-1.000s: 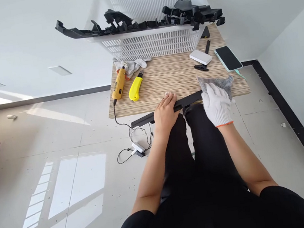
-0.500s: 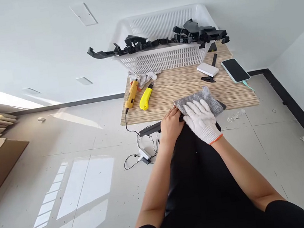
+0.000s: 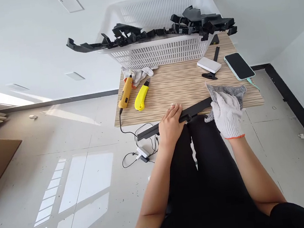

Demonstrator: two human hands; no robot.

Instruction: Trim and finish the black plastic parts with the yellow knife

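Gripping the black plastic strip [image 3: 198, 107] near its middle, the bare left hand [image 3: 170, 128] sits by the striped table's [image 3: 177, 84] front edge, where the strip slants across; the gloved right hand [image 3: 227, 115] clasps a grey cloth [image 3: 238, 91] over the strip's right end.

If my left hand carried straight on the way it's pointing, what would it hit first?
Most likely the white basket: the left hand points across the tabletop toward its front wall, though height is hard to judge from this view.
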